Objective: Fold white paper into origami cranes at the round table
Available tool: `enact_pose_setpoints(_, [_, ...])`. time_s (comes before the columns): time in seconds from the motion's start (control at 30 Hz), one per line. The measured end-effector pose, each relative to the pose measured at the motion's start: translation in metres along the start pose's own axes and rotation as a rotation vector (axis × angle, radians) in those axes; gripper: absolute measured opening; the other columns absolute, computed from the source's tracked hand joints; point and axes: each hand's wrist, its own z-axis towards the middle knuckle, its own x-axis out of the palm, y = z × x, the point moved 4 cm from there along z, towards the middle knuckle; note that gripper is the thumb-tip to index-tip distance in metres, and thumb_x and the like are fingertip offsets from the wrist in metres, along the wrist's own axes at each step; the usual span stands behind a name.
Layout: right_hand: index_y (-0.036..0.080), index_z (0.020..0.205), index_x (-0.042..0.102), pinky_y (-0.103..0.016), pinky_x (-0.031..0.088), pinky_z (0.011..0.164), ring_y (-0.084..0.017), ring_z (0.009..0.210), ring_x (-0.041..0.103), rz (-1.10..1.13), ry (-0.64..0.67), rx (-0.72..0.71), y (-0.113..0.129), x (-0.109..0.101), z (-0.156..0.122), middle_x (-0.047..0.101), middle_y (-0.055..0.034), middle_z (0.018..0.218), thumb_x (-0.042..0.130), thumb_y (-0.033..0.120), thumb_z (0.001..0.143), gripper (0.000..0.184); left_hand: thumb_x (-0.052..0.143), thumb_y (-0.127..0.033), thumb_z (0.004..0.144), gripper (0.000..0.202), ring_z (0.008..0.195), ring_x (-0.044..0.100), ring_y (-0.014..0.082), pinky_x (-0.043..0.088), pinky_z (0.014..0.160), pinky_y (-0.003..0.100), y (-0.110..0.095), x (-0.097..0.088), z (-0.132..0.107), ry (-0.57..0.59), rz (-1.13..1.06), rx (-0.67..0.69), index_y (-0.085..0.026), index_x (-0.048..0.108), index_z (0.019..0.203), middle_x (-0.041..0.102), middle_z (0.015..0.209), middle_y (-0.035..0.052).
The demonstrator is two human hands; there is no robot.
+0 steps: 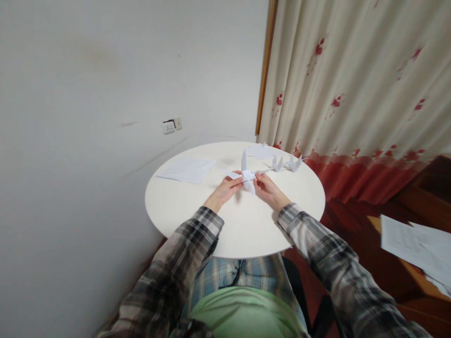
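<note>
Between my hands, just above the middle of the round table, is a white folded paper crane (248,175) with wings spread toward and away from me. My left hand (229,187) pinches its left side, thumb on top. On the other side, my right hand (267,187) has its fingers closed on the crane's right end, close to a thin pointed part. Two more white paper cranes, a nearer one (277,164) and a farther one (293,163), stand on the table beyond my right hand.
White paper sheets (188,170) lie on the left of the round white table (225,234). More white paper (262,150) lies at its far edge. A wall with a socket (168,127) borders the left, a curtain (338,94) the right. Written sheets (412,244) rest on furniture lower right.
</note>
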Motion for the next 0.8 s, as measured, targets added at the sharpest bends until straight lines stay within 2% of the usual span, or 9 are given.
enact_pose_setpoints(0.13, [0.018, 0.062, 0.055, -0.017, 0.041, 0.052, -0.006, 0.051, 0.046, -0.049, 0.115, -0.033, 0.004, 0.001, -0.004, 0.052, 0.0057, 0.055, 0.073, 0.021, 0.061, 0.018, 0.074, -0.01, 0.054, 0.021, 0.076, 0.056, 0.0112, 0.043, 0.079, 0.027, -0.004, 0.001, -0.004, 0.068, 0.016, -0.008, -0.014, 0.057, 0.067, 0.06, 0.075, -0.001])
enact_pose_setpoints(0.33, [0.02, 0.055, 0.048, -0.021, 0.038, 0.052, -0.009, 0.051, 0.045, -0.147, 0.16, -0.022, 0.002, -0.002, -0.007, 0.047, 0.0062, 0.049, 0.073, 0.022, 0.059, 0.025, 0.076, -0.009, 0.051, 0.025, 0.074, 0.056, 0.01, 0.043, 0.073, 0.023, -0.004, 0.001, -0.007, 0.121, 0.027, -0.046, -0.013, 0.052, 0.055, 0.058, 0.075, -0.001])
enact_pose_setpoints(0.47, [0.021, 0.054, 0.046, -0.022, 0.037, 0.053, -0.01, 0.051, 0.045, -0.153, 0.191, -0.017, 0.002, -0.001, -0.009, 0.047, 0.0063, 0.047, 0.075, 0.025, 0.053, 0.03, 0.079, -0.009, 0.046, 0.03, 0.07, 0.056, 0.0091, 0.044, 0.068, 0.022, -0.001, 0.001, -0.009, 0.138, 0.004, -0.073, -0.013, 0.049, 0.053, 0.056, 0.071, -0.0016])
enact_pose_setpoints(0.67, [0.021, 0.055, 0.044, -0.023, 0.037, 0.054, -0.011, 0.052, 0.046, -0.176, 0.21, 0.023, 0.0, -0.001, -0.011, 0.045, 0.0065, 0.047, 0.074, 0.026, 0.054, 0.031, 0.08, -0.01, 0.046, 0.031, 0.07, 0.057, 0.0099, 0.045, 0.072, 0.024, 0.003, -0.004, -0.008, 0.144, 0.018, -0.091, -0.013, 0.049, 0.052, 0.055, 0.067, -0.0018])
enact_pose_setpoints(0.8, [0.02, 0.058, 0.049, -0.022, 0.037, 0.056, -0.01, 0.055, 0.046, -0.15, 0.186, -0.012, 0.003, 0.001, -0.008, 0.049, 0.0052, 0.053, 0.074, 0.027, 0.055, 0.026, 0.078, -0.013, 0.051, 0.025, 0.069, 0.056, 0.0093, 0.044, 0.073, 0.023, 0.002, -0.004, -0.001, 0.103, -0.009, -0.04, -0.014, 0.055, 0.058, 0.057, 0.067, -0.002])
